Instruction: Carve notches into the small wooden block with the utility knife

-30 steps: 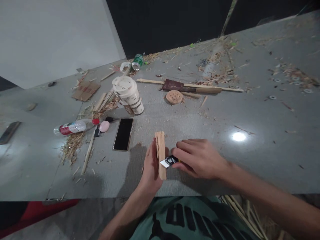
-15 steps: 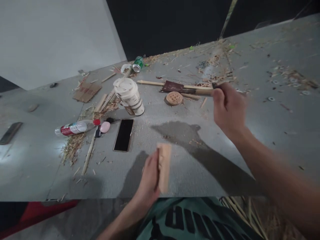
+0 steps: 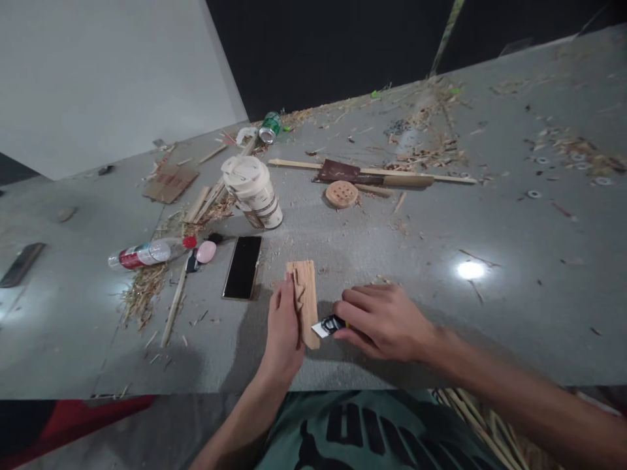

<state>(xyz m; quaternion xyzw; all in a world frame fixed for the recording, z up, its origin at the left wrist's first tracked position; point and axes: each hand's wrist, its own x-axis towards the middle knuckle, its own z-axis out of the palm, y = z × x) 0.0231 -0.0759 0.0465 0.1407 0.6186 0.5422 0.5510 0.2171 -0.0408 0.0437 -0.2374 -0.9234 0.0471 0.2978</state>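
My left hand (image 3: 284, 326) holds a short pale wooden block (image 3: 306, 297) on edge on the grey table (image 3: 392, 261), near its front edge. My right hand (image 3: 385, 320) grips a small utility knife (image 3: 329, 326) with a black body and a short blade. The blade tip touches the right side of the block near its lower end. A black phone (image 3: 241, 266) lies flat just left of the block.
A stack of paper cups (image 3: 252, 189) lies on its side, with a plastic bottle (image 3: 147, 251), pink oval object (image 3: 206, 251), wooden disc with holes (image 3: 341, 193), long sticks and a dark blade (image 3: 372, 173), a green can (image 3: 269, 126), cardboard (image 3: 169, 183) and wood shavings.
Half a second ago my right hand was raised over the sticks at the back; it has come back down with the knife against the block. The block has shifted slightly left.
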